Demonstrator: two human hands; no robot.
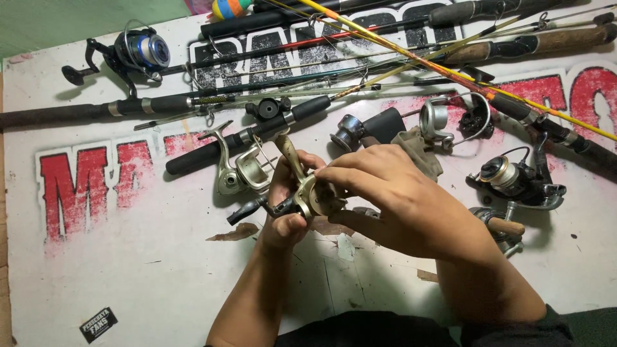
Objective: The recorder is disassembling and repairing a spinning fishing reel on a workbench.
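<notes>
My left hand (286, 215) grips a tan metal fishing reel body (316, 198) from below, its black crank handle (247, 209) sticking out to the left. My right hand (392, 196) lies over the reel's right side, fingertips pinched on its top edge. Just behind the hands a silver spinning reel (241, 168) sits mounted on a black rod handle (257, 132). The reel part under my right palm is hidden.
Several fishing rods (398, 54) lie across the back of the white painted table (128, 270). A blue-spooled reel (138, 51) sits far left; a grey spool (347, 133), a silver bail part (440, 119), a rag (418, 151) and a dark reel (514, 180) lie to the right.
</notes>
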